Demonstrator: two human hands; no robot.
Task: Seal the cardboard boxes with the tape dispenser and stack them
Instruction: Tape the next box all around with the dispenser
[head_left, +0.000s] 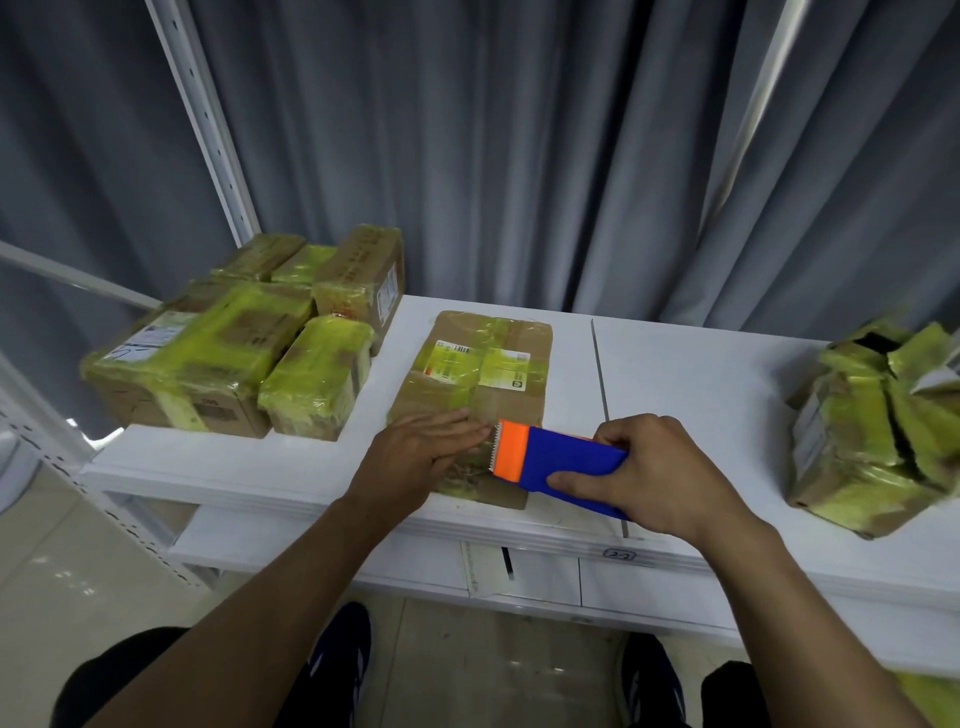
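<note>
Two hands are working over a flat cardboard box (470, 395) lying near the desk's (701, 374) front edge. Left hand (426, 454) is pressing flat, fingers spread, on its near end. Right hand (657, 475) is gripping the tape dispenser (558, 462) (orange blade end seemingly touching the box). Sealed boxes (244, 343) are sitting at the left corner.

Even, soft light falls from above, and my view is bright without harsh shadows. The white table (701, 374) looks almost washed out, with only faint shade under my hands. Glare shines off the yellow-green tape on the boxes at my left (218, 358). The wide lens bends the shelf post (208, 119) and the curtain (519, 156) near the edges. The torn box at my right (878, 421) smears into blur, and the floor tiles (62, 566) show small bright reflections
</note>
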